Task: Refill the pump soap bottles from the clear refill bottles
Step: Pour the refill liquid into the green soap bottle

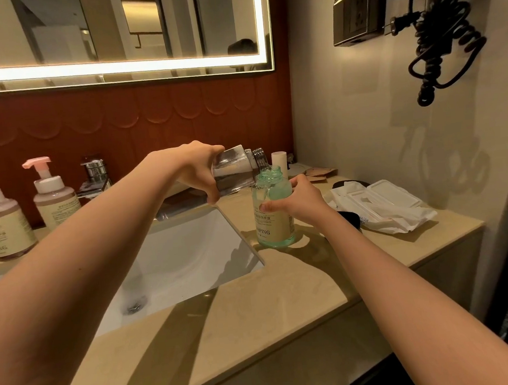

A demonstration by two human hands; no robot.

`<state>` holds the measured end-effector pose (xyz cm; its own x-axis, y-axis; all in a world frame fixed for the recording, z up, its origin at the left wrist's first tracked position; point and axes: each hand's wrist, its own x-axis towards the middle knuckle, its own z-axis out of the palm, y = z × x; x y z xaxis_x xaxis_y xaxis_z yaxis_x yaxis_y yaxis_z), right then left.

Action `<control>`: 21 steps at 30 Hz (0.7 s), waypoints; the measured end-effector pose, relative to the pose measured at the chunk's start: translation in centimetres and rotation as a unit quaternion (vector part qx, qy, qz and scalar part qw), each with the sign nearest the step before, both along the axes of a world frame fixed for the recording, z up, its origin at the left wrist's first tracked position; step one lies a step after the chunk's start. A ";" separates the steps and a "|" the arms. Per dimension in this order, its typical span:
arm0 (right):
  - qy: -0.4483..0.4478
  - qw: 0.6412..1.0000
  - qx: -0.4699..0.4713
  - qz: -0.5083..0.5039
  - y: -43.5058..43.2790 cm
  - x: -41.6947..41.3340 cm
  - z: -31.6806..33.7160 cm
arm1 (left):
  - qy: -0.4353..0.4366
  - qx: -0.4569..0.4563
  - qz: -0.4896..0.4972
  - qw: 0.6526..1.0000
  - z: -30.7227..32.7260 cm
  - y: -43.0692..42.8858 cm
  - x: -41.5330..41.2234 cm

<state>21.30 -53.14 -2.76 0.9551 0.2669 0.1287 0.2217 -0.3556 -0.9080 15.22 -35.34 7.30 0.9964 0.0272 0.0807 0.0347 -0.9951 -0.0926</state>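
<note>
- Left hand (pixel 193 167) wrapped around the base of a clear plastic refill bottle (pixel 235 171), tipped nearly level, neck pointing toward 3 o'clock.
- A thin clear stream falls from its threaded mouth into the open neck just below.
- Right hand (pixel 298 199) closed on the side of a green-tinted glass soap bottle with cream label (pixel 272 209); pump off, standing upright on the beige stone bench (pixel 242 316).
- White rectangular sink basin (pixel 188 259) at 9 o'clock of the green bottle, just beside it.
- White cylinder (pixel 279 159) at 12 o'clock, behind the green bottle.
- Opened white wipes packet (pixel 383 205) at 3 o'clock, near the wall.
- Chrome tap (pixel 95 178) behind the basin.
- Two pink-pump soap bottles with cream labels (pixel 53 194) at far 9 o'clock, upright, pumps on.
</note>
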 end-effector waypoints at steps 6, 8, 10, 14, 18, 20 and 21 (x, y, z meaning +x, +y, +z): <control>0.002 1.000 -0.001 0.000 0.0 0.0 0.0 | 0.001 0.000 0.006 1.000 0.1 0.0 0.0; 0.002 1.000 -0.002 0.000 0.1 0.0 0.0 | 0.001 0.001 0.007 1.000 0.0 0.0 0.0; 0.001 1.000 -0.002 -0.002 0.1 0.0 0.0 | 0.000 0.000 0.007 1.000 0.0 0.0 0.0; 0.003 1.000 0.002 0.001 0.1 0.0 0.0 | 0.001 0.002 0.004 1.000 0.1 0.0 0.0; 0.004 1.000 0.006 0.001 0.0 0.0 0.0 | 0.003 0.003 0.001 1.000 0.3 -0.1 0.0; 0.004 1.000 0.006 0.000 0.1 0.0 0.0 | 0.002 0.004 0.002 1.000 0.2 -0.1 0.1; 0.005 1.000 0.007 0.000 0.1 0.0 0.0 | 0.002 0.004 0.003 1.000 0.2 -0.1 0.1</control>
